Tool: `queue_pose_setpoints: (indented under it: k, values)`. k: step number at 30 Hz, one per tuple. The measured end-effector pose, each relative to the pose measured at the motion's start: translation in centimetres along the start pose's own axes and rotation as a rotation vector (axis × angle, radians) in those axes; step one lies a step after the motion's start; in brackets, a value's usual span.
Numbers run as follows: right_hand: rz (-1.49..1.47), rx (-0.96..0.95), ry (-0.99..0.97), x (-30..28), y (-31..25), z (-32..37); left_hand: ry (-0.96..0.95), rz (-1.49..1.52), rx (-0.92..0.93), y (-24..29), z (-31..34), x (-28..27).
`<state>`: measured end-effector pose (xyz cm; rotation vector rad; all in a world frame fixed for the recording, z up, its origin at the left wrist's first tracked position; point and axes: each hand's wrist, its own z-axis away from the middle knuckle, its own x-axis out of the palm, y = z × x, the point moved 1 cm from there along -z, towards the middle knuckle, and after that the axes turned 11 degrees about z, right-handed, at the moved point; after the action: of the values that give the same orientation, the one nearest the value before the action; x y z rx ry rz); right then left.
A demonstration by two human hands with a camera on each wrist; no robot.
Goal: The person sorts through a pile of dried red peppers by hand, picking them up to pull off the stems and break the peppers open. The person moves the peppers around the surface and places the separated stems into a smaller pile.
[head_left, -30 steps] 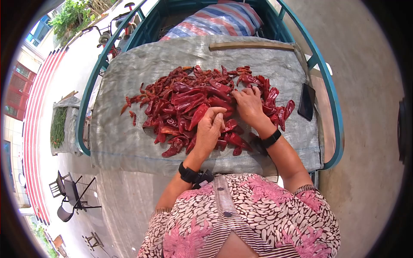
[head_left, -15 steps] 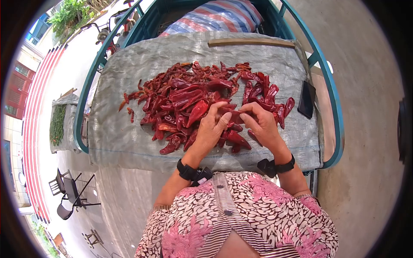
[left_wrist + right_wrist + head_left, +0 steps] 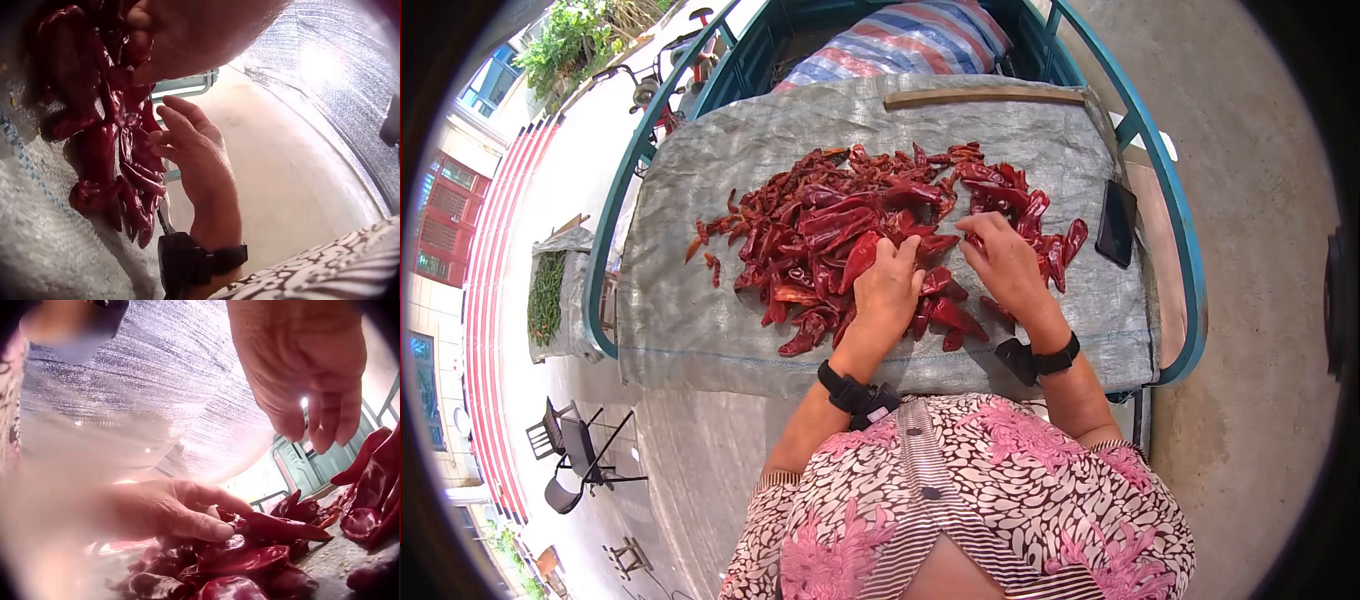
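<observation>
A heap of dried red chili peppers [image 3: 835, 225] lies on a grey woven sheet [image 3: 680, 300]. At the near side of the heap, my left hand [image 3: 887, 292] pinches one red chili pepper [image 3: 278, 528] between thumb and forefinger; its tip points towards the right hand. My right hand [image 3: 1008, 265] is just right of it, fingers loosely bent and holding nothing. In the right wrist view the right hand [image 3: 306, 369] hangs above the peppers with its fingertips downward. A smaller group of chili peppers [image 3: 1030, 215] lies beyond and right of the right hand.
A black phone [image 3: 1115, 225] lies on the sheet's right side. A wooden strip [image 3: 985, 97] crosses the far edge. Teal rails [image 3: 1175, 220] flank the sheet, and a striped sack [image 3: 905, 45] lies in the cart bed behind. A folding chair [image 3: 580, 450] stands on the ground at left.
The right hand came back from the heap's right side to the left hand, where both met at a pepper. It has since moved slightly away, up and right, leaving the pepper in the left hand.
</observation>
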<state>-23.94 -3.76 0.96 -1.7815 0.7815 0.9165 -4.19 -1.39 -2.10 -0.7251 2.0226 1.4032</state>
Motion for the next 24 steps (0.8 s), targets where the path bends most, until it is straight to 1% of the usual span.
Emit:
queue_pose_setpoints:
  k: [3, 4, 7, 9, 10, 12, 13, 15, 16, 17, 19, 20, 22, 23, 24]
  values:
    - [-0.007, -0.082, 0.029, 2.2, -0.6, 0.7, 0.028, -0.044, -0.022, 0.4, -0.4, 0.5]
    - [-0.007, -0.051, -0.018, 2.6, -0.6, 0.6, 0.022, -0.055, -0.012, 0.3, -0.5, 0.7]
    - [0.080, -0.027, 0.011, 4.3, 0.2, 0.3, -0.004, -0.084, -0.007, -0.1, -0.8, 1.5]
    - [0.118, -0.067, -0.027, 5.0, 0.7, 0.0, -0.030, -0.101, -0.042, -0.1, -1.0, 1.5]
    - [0.138, -0.087, -0.045, 5.2, 0.9, -0.1, 0.018, -0.041, -0.016, -0.1, -0.9, 1.4]
    - [0.080, -0.103, -0.054, 4.5, 1.0, -0.1, 0.118, 0.078, 0.033, 0.3, -0.7, 0.8]
    - [0.051, -0.110, -0.061, 3.9, 0.8, -0.1, 0.172, 0.083, 0.007, 0.7, -0.6, 0.2]
    - [0.027, 0.004, 0.011, 2.0, 0.6, -0.7, 0.275, 0.093, -0.049, 1.7, -0.3, -1.3]
    - [0.017, 0.063, 0.046, 1.3, 0.7, -1.1, 0.347, 0.064, 0.004, 1.6, -0.1, -1.8]
    - [0.035, 0.084, 0.184, 0.8, 0.8, -1.4, 0.338, 0.042, -0.075, 1.4, 0.1, -2.2]
    - [0.070, 0.126, 0.467, 0.1, 1.3, -2.2, 0.454, -0.143, 0.026, 0.9, 0.1, -2.8]
    - [0.148, 0.148, 0.491, 0.1, 1.6, -2.4, 0.423, -0.176, 0.015, 0.6, 0.2, -2.8]
    - [0.105, 0.081, 0.195, 0.7, 1.1, -2.5, 0.362, -0.244, -0.009, 0.0, 0.6, -2.7]
    - [0.081, 0.047, 0.047, 1.1, 0.8, -2.4, 0.330, -0.216, -0.014, -0.4, 0.7, -2.4]
    - [0.085, -0.086, 0.000, 2.8, 1.2, -2.2, 0.298, -0.189, -0.019, -1.1, 0.8, -2.0]
